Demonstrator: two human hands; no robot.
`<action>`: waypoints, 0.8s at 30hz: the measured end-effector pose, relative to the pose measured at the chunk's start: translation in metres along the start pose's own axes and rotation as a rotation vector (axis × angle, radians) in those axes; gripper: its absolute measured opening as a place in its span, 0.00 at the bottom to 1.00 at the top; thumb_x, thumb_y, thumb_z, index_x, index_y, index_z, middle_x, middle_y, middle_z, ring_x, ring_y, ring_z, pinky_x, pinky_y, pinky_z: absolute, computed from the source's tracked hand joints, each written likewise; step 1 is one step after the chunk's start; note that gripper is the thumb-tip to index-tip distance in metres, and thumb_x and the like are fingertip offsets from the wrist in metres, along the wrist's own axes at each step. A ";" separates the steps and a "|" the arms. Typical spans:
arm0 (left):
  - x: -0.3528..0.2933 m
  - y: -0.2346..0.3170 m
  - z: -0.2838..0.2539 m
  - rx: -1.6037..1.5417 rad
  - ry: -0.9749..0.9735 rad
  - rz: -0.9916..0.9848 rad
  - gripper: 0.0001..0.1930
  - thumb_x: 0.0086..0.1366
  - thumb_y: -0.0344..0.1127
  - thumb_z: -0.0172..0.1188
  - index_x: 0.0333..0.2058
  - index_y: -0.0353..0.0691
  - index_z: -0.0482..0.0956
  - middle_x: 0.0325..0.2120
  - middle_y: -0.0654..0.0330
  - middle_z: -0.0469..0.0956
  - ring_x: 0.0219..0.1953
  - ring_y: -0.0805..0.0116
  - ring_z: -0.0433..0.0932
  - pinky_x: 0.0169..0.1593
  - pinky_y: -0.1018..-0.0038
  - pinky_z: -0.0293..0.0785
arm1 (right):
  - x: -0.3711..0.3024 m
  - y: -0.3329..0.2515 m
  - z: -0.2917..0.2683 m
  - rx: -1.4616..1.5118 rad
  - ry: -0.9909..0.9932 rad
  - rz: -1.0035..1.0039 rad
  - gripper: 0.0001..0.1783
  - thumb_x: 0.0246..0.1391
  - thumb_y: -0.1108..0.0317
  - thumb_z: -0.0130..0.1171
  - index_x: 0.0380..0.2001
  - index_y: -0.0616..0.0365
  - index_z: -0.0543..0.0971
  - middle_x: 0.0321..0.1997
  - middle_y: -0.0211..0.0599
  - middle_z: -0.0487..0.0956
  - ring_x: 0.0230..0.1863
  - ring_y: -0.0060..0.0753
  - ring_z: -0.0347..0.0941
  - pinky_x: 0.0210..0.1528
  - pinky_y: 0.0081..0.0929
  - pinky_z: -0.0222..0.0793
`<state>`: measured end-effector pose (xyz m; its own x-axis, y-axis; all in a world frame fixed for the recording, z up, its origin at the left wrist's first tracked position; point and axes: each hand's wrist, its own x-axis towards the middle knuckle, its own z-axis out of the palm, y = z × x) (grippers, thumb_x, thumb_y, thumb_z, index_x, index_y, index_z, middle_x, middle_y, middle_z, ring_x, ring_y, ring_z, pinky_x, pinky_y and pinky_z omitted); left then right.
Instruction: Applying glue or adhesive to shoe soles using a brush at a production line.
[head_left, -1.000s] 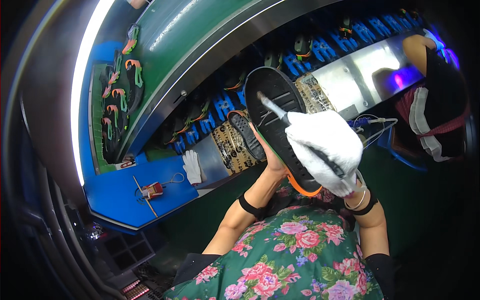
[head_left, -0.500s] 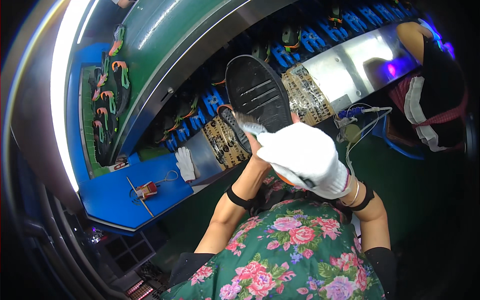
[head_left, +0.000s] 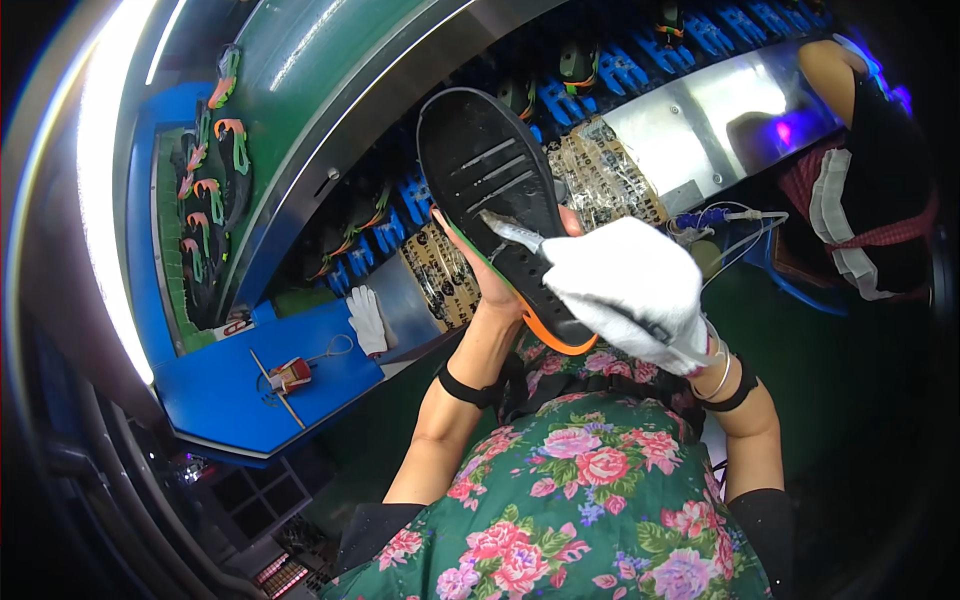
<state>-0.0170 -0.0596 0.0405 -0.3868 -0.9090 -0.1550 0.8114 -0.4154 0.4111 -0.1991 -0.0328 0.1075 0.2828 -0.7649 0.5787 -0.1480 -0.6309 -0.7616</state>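
A black shoe sole (head_left: 478, 150) with an orange and green rim is held up in front of me, its hollow inner face showing. My left hand (head_left: 492, 288), bare, is closed round it from beneath, with fingertips showing at the right edge. In a white knitted glove, my right hand (head_left: 632, 295) closes on a small brush (head_left: 512, 232), whose bristles lie over the middle of the sole. The glove hides most of the brush handle. White streaks mark the inside of the sole near its far end.
Behind the sole runs a line of blue holders (head_left: 625, 70) with shoe parts, past a metal plate (head_left: 700, 125) and brown-taped patches (head_left: 610, 180). On the blue table (head_left: 215, 395) lie a red container (head_left: 290, 375) and a white glove (head_left: 367, 320). Another person (head_left: 850, 190) sits at right.
The brush has moved from the sole's left edge onto its inner face. The sole has shifted slightly left and turned, so its near end and orange rim now show more.
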 end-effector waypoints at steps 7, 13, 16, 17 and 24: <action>0.006 0.005 -0.012 -0.092 -0.167 -0.081 0.61 0.49 0.94 0.41 0.50 0.32 0.74 0.39 0.50 0.79 0.44 0.56 0.76 0.53 0.60 0.72 | -0.001 -0.006 -0.003 0.142 -0.026 0.088 0.13 0.45 0.75 0.73 0.38 0.56 0.88 0.41 0.40 0.88 0.38 0.41 0.84 0.42 0.34 0.79; 0.015 0.012 -0.006 -0.056 -0.105 0.019 0.65 0.47 0.96 0.29 0.59 0.39 0.70 0.42 0.46 0.79 0.40 0.50 0.81 0.45 0.53 0.80 | -0.009 -0.007 0.005 -0.132 -0.057 -0.083 0.17 0.45 0.78 0.71 0.41 0.55 0.88 0.44 0.41 0.88 0.40 0.41 0.84 0.42 0.32 0.79; 0.016 0.014 -0.001 -0.102 -0.125 0.052 0.65 0.47 0.96 0.28 0.60 0.39 0.69 0.42 0.45 0.79 0.39 0.50 0.81 0.45 0.53 0.81 | -0.007 -0.007 -0.006 0.090 -0.052 0.134 0.16 0.44 0.78 0.73 0.39 0.56 0.88 0.43 0.41 0.88 0.39 0.40 0.84 0.41 0.32 0.79; 0.018 0.016 -0.005 -0.061 -0.138 0.080 0.65 0.47 0.96 0.28 0.60 0.39 0.69 0.42 0.45 0.79 0.39 0.50 0.81 0.45 0.53 0.81 | -0.007 -0.003 -0.006 0.112 0.007 0.142 0.14 0.43 0.78 0.74 0.37 0.56 0.88 0.41 0.42 0.88 0.38 0.39 0.84 0.41 0.32 0.79; 0.022 0.017 -0.004 -0.020 -0.144 0.112 0.65 0.47 0.95 0.30 0.58 0.38 0.70 0.42 0.47 0.79 0.40 0.50 0.81 0.46 0.52 0.79 | -0.011 -0.004 -0.009 -0.041 -0.082 0.012 0.13 0.44 0.77 0.74 0.37 0.55 0.88 0.43 0.42 0.88 0.40 0.39 0.84 0.44 0.33 0.79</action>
<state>-0.0098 -0.0870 0.0403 -0.3506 -0.9363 0.0213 0.8610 -0.3133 0.4007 -0.2100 -0.0225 0.1069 0.3569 -0.7606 0.5423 -0.1900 -0.6276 -0.7550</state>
